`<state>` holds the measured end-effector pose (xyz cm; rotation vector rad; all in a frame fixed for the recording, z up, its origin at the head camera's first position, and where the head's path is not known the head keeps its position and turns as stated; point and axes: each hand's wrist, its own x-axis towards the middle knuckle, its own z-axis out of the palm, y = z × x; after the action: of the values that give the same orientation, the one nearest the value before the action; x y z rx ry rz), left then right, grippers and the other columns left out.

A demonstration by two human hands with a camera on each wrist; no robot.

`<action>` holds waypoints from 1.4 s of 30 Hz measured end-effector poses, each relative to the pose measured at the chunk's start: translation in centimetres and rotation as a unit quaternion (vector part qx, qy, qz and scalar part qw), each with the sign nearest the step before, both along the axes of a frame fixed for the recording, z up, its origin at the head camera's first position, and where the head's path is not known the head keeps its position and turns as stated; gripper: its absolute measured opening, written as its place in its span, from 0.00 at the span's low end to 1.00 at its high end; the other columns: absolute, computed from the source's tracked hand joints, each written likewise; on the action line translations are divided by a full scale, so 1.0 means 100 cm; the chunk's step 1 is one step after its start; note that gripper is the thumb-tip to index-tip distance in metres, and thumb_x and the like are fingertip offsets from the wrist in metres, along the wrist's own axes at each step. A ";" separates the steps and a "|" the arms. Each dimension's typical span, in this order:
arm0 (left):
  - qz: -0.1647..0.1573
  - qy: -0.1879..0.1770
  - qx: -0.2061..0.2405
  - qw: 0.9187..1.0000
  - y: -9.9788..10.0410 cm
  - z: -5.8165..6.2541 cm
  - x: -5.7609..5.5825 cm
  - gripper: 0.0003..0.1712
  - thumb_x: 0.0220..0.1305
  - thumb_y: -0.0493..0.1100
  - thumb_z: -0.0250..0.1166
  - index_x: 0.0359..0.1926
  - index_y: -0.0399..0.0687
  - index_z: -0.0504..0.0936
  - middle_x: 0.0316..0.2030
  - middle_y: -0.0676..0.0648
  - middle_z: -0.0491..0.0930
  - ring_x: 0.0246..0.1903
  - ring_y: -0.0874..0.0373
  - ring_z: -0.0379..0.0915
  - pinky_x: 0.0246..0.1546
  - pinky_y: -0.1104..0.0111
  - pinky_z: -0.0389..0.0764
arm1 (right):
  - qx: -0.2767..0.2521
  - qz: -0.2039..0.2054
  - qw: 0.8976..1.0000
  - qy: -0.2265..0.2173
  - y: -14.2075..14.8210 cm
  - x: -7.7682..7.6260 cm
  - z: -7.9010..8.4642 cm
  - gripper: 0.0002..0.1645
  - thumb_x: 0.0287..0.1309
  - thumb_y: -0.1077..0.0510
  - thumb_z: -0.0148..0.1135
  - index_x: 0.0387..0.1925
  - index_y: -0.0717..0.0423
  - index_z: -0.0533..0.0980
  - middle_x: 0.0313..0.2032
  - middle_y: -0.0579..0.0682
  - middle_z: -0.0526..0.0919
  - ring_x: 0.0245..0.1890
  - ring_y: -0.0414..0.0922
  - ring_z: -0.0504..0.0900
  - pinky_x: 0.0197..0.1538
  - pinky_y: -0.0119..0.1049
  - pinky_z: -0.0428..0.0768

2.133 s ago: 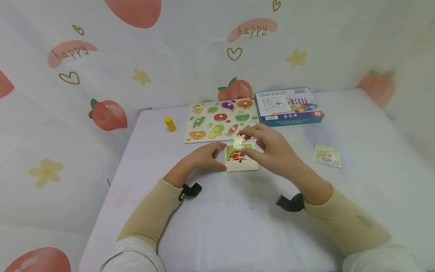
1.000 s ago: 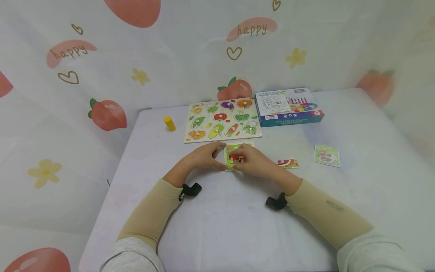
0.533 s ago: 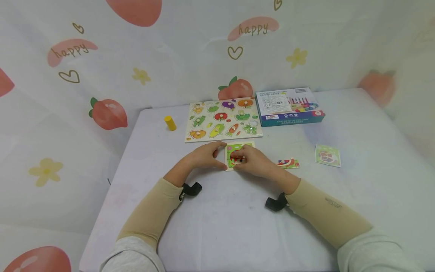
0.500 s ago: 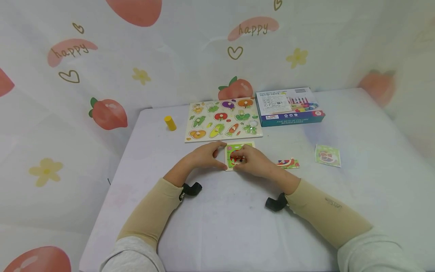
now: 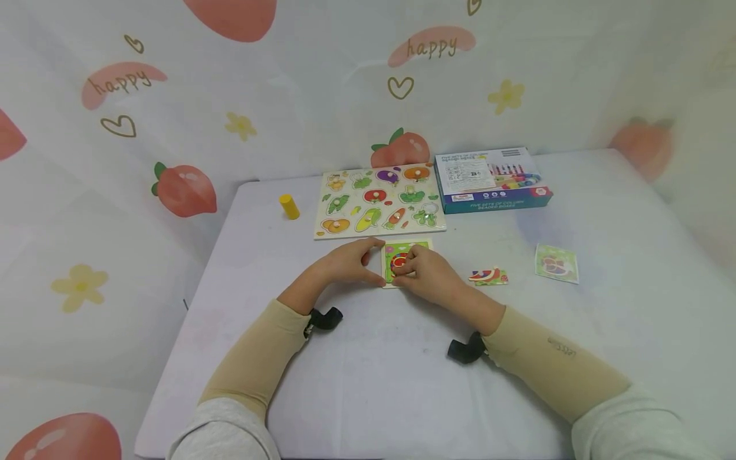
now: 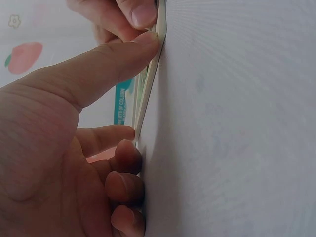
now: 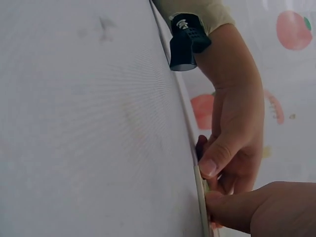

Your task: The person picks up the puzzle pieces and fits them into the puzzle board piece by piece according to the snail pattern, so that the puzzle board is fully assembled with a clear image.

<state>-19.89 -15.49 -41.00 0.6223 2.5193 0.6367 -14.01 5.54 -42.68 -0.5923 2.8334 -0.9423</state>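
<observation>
A small square jigsaw board (image 5: 390, 263) with a green picture and a round red, multicoloured figure lies mid-table. My left hand (image 5: 347, 263) grips its left side, thumb at the near corner and index finger at the far one; the left wrist view shows the thumb on the board's pale edge (image 6: 151, 81). Over the right half of the board, my right hand (image 5: 431, 275) bends its fingers and pinches at a puzzle piece, mostly hidden under them. In the right wrist view its thumb (image 7: 234, 208) presses at the board. Loose puzzle pieces (image 5: 489, 276) lie beside the right wrist.
A vegetable peg puzzle (image 5: 319, 220) lies behind the small board, with a boxed bead set (image 5: 497, 200) to its right. A yellow cylinder (image 5: 289, 207) lies at the back left. Farther right is a square picture card (image 5: 556, 263). A printed cloth hangs behind the table.
My right hand has lowered a pinched piece onto the board and since shifted only slightly there. Its arm swung inward, bringing the loose pieces into view. The left hand has stayed put.
</observation>
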 end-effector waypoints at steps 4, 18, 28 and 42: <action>-0.001 0.002 -0.001 1.000 0.000 0.000 -0.001 0.52 0.41 0.65 0.74 0.67 0.61 0.63 0.38 0.49 0.69 0.41 0.57 0.64 0.39 0.62 0.66 | 0.028 0.000 0.999 0.020 0.000 0.002 0.003 0.13 0.53 0.52 0.69 0.42 0.49 0.85 0.33 0.44 0.70 0.33 0.41 0.69 0.36 0.33 0.71; -0.010 0.007 -0.001 1.000 0.000 0.001 -0.001 0.52 0.42 0.64 0.74 0.67 0.60 0.63 0.36 0.48 0.70 0.38 0.56 0.65 0.38 0.62 0.65 | 0.057 0.039 0.995 0.069 0.003 0.003 0.000 0.22 0.55 0.45 0.66 0.51 0.44 0.80 0.35 0.47 0.68 0.33 0.42 0.68 0.33 0.33 0.69; -0.003 0.002 -0.001 1.000 0.000 0.002 0.001 0.51 0.42 0.62 0.75 0.67 0.60 0.63 0.34 0.47 0.69 0.35 0.56 0.65 0.34 0.64 0.65 | 0.048 0.021 0.997 0.054 0.001 0.001 -0.001 0.18 0.52 0.46 0.69 0.45 0.45 0.84 0.34 0.46 0.68 0.34 0.42 0.67 0.35 0.33 0.69; -0.006 0.005 0.003 1.000 0.000 0.001 0.001 0.51 0.41 0.62 0.75 0.67 0.60 0.63 0.33 0.47 0.69 0.34 0.56 0.65 0.33 0.64 0.65 | 0.012 0.021 0.999 0.041 0.004 0.002 0.007 0.17 0.53 0.48 0.68 0.46 0.46 0.83 0.34 0.47 0.70 0.34 0.42 0.67 0.35 0.34 0.69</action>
<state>-19.81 -15.52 -40.91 0.6439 2.5229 0.6372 -13.86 5.93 -42.01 -0.7011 2.8857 -0.8959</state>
